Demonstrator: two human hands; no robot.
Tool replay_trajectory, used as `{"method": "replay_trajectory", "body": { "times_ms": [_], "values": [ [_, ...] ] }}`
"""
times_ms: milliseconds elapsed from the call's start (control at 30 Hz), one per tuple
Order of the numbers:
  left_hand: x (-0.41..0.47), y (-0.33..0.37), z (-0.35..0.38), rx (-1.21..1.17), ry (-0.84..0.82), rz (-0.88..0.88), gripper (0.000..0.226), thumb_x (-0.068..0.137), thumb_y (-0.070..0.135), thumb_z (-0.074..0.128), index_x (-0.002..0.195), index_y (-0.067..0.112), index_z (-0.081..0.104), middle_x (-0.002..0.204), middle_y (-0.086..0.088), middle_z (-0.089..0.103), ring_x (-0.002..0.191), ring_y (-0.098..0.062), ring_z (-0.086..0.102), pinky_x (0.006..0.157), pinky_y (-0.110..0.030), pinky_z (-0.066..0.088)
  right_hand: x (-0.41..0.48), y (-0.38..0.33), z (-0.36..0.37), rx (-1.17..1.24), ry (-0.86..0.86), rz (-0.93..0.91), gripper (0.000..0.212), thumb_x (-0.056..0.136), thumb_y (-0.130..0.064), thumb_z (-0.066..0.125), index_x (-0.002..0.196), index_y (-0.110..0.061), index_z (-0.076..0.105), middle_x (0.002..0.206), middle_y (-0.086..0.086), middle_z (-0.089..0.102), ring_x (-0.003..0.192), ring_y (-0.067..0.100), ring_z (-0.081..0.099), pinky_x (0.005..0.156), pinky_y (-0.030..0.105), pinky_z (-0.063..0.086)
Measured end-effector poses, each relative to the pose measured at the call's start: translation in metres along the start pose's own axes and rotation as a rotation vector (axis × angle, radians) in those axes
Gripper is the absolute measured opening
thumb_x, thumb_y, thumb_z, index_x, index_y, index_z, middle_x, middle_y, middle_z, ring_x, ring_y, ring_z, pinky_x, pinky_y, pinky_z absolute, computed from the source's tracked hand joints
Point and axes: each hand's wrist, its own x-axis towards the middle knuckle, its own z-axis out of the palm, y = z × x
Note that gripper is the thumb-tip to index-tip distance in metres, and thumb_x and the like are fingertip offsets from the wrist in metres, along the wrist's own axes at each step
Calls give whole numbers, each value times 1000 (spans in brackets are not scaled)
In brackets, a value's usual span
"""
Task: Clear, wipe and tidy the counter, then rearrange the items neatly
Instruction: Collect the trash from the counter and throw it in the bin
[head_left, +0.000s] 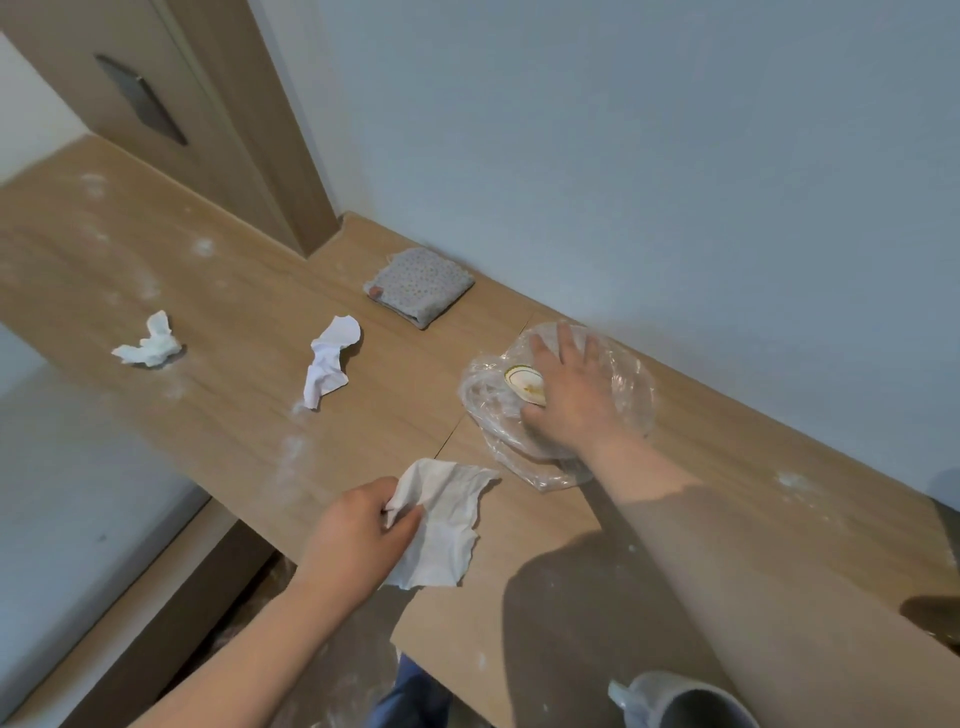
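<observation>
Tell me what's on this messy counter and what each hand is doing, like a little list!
left hand: pinches a white paper towel
right hand: fingers spread, resting on a crinkly clear plastic bag
crumpled white tissues: two, one far left, one mid-counter
folded grey patterned cloth: by the wall
grey mug: at the near edge
light wooden counter: dusted with white powder

Bare counter (234, 291) between left tissue (148, 344) and middle tissue (330, 364); folded cloth (420, 286), plastic bag (488, 410) near the wall (623, 156); mug (680, 699) at near edge.
</observation>
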Motion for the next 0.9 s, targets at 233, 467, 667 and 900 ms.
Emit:
{"method": "replay_trajectory", "body": {
  "times_ms": [233,467,667,900],
  "values": [
    [2,-20,-8,-7,29,-71,21,92,30,59,80,13,61,68,-2,59,60,-10,52,51,-20,35,11,-16,33,67,-180,65,122,68,-63,73,154,-33,-8,161,4,-20,145,38,-19,114,63,9],
    [19,-37,-23,-62,53,-123,22,91,27,59,75,13,58,67,-2,57,61,-16,52,49,-16,32,9,-19,48,-38,38,-12,55,83,-42,67,132,-21,51,127,7,48,115,29,47,93,36,42],
    [48,-57,-50,-57,118,-147,25,90,23,62,71,9,52,61,0,48,56,-12,44,49,-22,29,5,-52,17,16,44,-33,29,89,-40,58,113,-24,60,108,1,59,102,22,59,71,29,36],
    [133,-63,-73,-14,167,-106,31,92,27,62,112,4,60,115,-9,48,100,-30,58,73,-26,36,6,-75,3,109,61,80,46,87,-45,62,127,-23,58,117,2,61,107,23,57,85,34,45]
  ]
}}
